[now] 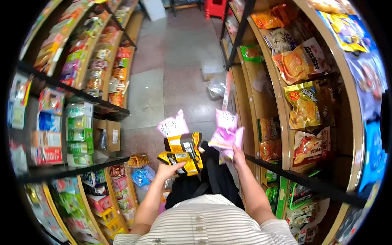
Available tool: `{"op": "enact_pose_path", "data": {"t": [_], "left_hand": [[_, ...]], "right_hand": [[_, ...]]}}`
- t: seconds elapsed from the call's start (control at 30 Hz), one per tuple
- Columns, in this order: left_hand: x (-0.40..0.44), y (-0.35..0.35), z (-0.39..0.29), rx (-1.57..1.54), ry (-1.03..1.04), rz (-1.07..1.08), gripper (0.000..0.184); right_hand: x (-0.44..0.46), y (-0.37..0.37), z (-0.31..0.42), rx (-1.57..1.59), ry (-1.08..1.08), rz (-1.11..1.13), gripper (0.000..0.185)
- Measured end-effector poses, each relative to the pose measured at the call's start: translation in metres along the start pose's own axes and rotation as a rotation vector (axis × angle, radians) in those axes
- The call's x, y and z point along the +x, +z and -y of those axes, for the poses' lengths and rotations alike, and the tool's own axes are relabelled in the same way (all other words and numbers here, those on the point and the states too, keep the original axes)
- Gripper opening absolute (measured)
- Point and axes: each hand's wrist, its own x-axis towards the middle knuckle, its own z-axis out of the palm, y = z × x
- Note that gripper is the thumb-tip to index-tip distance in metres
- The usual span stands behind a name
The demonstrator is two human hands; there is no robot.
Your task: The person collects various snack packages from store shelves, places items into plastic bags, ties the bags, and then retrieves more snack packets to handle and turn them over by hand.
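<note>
The left hand grips yellow-black packets, the right hand pink bags. Shelves flank the open aisle.

Leads over grey and reddish floor tiles to a red plastic stool; includes a brown cardboard box at left, a green latticed plastic basket at lower right.

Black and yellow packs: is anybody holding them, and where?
Yes. The left hand holds the packs at their lower left in the picture, with the thumb across the front.
</note>
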Motion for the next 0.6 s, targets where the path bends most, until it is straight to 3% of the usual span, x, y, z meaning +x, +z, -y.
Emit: {"op": "enact_pose_path", "data": {"t": [0.07, 0.3, 0.4, 0.5, 0.53, 0.6], "left_hand": [[0.066, -0.001, -0.016, -0.016, -0.145, 0.141, 0.030], [0.285, 0.035, -0.050, 0.102, -0.152, 0.396, 0.042], [0.401, 0.061, -0.026, 0.234, -0.140, 0.612, 0.045], [0.522, 0.098, 0.036, 0.581, -0.009, 0.786, 0.057], [0.555, 0.122, 0.047, 0.829, 0.135, 0.798, 0.065], [0.596, 0.174, 0.075, 0.853, 0.089, 0.843, 0.071]], "right_hand": [[0.040, 0.028, 0.035, -0.164, 0.037, -0.098, 0.033], [0.161, 0.052, 0.082, -0.033, 0.148, -0.232, 0.032], [0.220, 0.045, 0.087, 0.030, 0.194, -0.380, 0.032], [0.284, 0.026, 0.067, 0.169, 0.226, -0.575, 0.030], [0.305, 0.015, 0.055, 0.182, 0.226, -0.591, 0.030], [0.343, -0.014, 0.030, 0.345, 0.231, -0.784, 0.030]]}}
